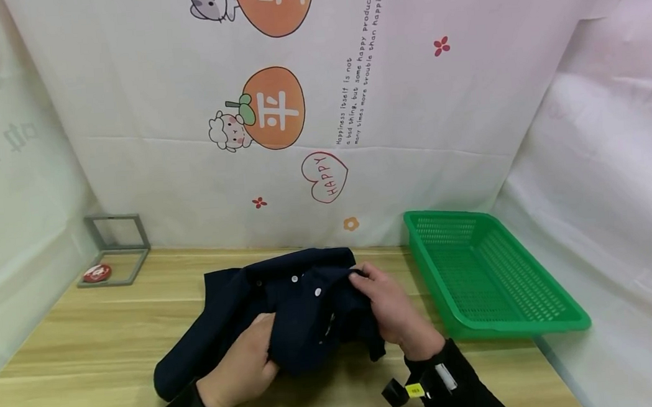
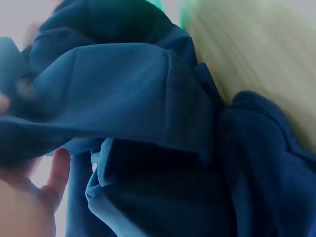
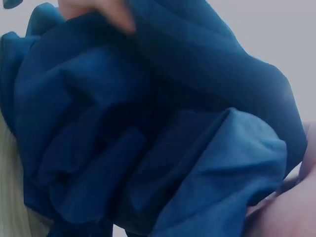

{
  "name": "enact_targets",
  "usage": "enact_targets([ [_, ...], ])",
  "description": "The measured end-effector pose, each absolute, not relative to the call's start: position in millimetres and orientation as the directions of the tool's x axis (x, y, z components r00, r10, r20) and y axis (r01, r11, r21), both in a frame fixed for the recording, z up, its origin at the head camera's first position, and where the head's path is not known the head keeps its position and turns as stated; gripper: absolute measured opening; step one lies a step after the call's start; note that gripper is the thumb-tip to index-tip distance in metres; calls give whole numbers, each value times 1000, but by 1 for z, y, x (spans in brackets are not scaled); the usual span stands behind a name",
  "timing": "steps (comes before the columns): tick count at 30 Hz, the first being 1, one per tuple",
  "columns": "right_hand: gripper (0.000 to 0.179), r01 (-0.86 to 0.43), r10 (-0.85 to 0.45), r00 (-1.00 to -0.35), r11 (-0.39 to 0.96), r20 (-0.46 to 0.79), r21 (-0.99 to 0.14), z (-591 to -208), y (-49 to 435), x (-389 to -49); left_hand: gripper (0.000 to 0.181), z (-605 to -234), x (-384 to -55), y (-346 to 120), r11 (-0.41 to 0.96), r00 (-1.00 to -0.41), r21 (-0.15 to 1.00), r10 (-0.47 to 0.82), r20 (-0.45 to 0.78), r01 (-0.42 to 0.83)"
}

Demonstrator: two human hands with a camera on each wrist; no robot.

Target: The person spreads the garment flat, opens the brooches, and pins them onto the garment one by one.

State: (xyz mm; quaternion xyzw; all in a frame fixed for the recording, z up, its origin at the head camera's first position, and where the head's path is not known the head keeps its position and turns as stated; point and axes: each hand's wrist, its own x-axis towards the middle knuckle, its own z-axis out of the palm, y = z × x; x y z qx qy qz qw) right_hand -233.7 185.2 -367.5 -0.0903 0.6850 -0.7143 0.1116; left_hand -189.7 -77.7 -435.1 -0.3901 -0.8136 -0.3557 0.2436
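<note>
A dark navy shirt (image 1: 306, 329) with white buttons lies bunched on the wooden table in the head view, its near part lifted in both hands. My left hand (image 1: 246, 361) grips its lower front fold, the fingertips hidden by cloth. At the shirt's upper right edge, my right hand (image 1: 391, 305) pinches the fabric between thumb and fingers. Loose folds of the shirt (image 2: 118, 94) fill much of the left wrist view, beside the left thumb (image 2: 59, 173). In the right wrist view, crumpled shirt cloth (image 3: 98, 123) hides most of the right hand (image 3: 286, 212).
A green plastic basket (image 1: 449, 295) stands to the right of the shirt. At the back left of the table (image 1: 65, 344) is a grey hinged frame (image 1: 135, 265) with a small red round object (image 1: 97, 273) on it. White printed sheeting (image 1: 410, 111) hangs behind and at the sides.
</note>
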Motion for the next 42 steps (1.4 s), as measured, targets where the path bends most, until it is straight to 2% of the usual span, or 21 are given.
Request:
enact_targets([
  [2,27,15,-286,-958,-14,-10,-1000,-368,185,-235,27,-435,-190,-80,425,-604,441,423,676,790],
  [5,25,-14,-264,-965,37,4,-999,-369,187,-236,24,-435,-191,-83,402,-656,523,376,654,751],
  [8,32,-56,-267,-963,78,33,-995,-370,190,-236,24,-433,-192,-84,408,-716,593,311,625,694],
  [11,45,-161,-337,-934,93,121,-983,-371,196,-236,20,-431,-193,-84,456,-753,617,220,620,642],
  [13,61,-278,-422,-883,116,206,-953,-373,199,-235,21,-429,-193,-85,472,-747,612,171,642,634],
  [15,84,-410,-503,-821,193,269,-891,-374,199,-233,23,-428,-194,-86,465,-720,597,138,680,653],
  [17,103,-528,-561,-770,293,303,-797,-376,198,-232,26,-427,-196,-89,455,-679,567,121,725,687],
  [19,111,-603,-573,-753,404,323,-688,-379,196,-231,26,-426,-198,-93,464,-643,537,100,759,705],
  [21,105,-621,-534,-770,504,348,-600,-383,194,-231,27,-423,-200,-98,495,-629,515,84,773,699],
  [24,74,-555,-383,-831,626,403,-548,-387,196,-234,36,-417,-202,-106,581,-629,478,76,773,658],
  [27,30,-417,-217,-901,674,376,-610,-385,202,-236,49,-411,-203,-114,654,-676,477,73,733,588],
  [29,11,-344,-160,-934,646,320,-681,-380,205,-238,50,-407,-204,-118,692,-717,481,75,693,537],
  [31,12,-292,-138,-955,604,263,-742,-377,206,-240,44,-404,-205,-122,713,-757,485,99,646,506],
  [34,16,-276,-156,-961,528,228,-803,-376,208,-242,28,-401,-205,-128,728,-797,457,202,569,511],
  [36,15,-313,-216,-948,508,233,-803,-377,212,-243,34,-402,-204,-131,741,-815,422,291,500,523],
  [39,36,-369,-322,-923,583,211,-723,-379,217,-243,67,-402,-202,-135,798,-842,315,398,363,513],
  [40,43,-395,-356,-912,628,204,-670,-380,218,-242,70,-402,-202,-135,817,-845,267,420,332,511],
  [42,46,-433,-402,-896,700,187,-568,-382,216,-242,51,-402,-201,-136,846,-856,198,434,280,494],
])
